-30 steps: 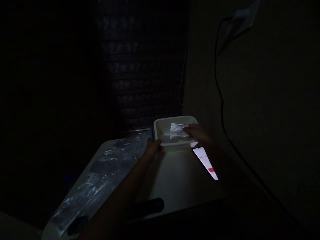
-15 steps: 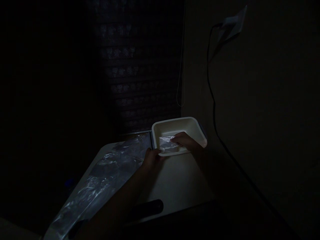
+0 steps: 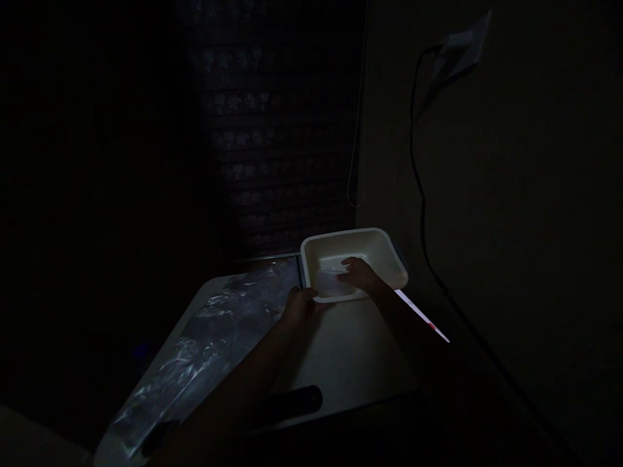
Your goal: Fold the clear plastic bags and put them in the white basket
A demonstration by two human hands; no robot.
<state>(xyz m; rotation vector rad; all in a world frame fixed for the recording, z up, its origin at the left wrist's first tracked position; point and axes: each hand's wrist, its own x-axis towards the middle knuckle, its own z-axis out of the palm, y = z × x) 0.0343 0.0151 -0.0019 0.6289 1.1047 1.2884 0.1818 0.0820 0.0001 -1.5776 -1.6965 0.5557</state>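
A tub right of centre holds a clear packet. The left hand grips the tub; the right hand, inside, is loosely spread.

I count two hands, one tub, one table, one phone, one cord, one plug, one blind. The plastic I can't count.

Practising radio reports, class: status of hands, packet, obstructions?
Left hand at near-left corner of tub; right hand open beside packet. Packet inside tub. Right forearm partly covers phone.
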